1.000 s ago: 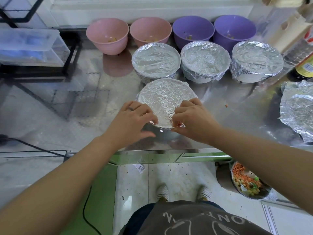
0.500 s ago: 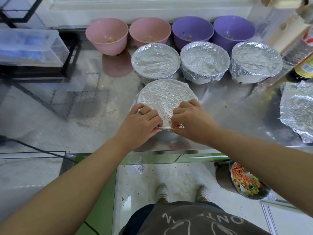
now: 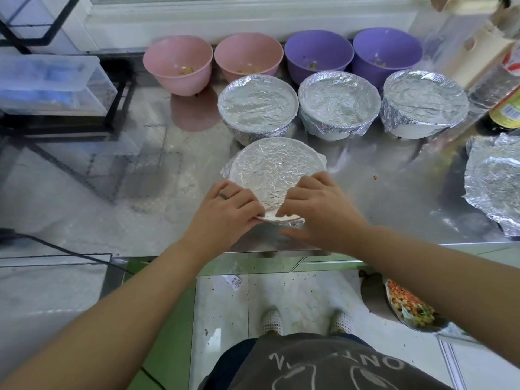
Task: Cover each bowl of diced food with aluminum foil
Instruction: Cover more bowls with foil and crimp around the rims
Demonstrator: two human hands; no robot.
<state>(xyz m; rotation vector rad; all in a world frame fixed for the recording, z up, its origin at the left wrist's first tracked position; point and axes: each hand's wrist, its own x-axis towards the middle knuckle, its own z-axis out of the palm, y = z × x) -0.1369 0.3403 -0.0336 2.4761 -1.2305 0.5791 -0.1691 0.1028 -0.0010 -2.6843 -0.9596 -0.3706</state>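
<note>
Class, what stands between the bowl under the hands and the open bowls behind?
In the head view, a row of three foil-covered bowls separates the front bowl from the open bowls.

Single head-worn wide-angle view, facing forward and steeply down, close above steel counter near edge.

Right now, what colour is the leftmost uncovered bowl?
The leftmost bowl is pink; head view shows it best.
</note>
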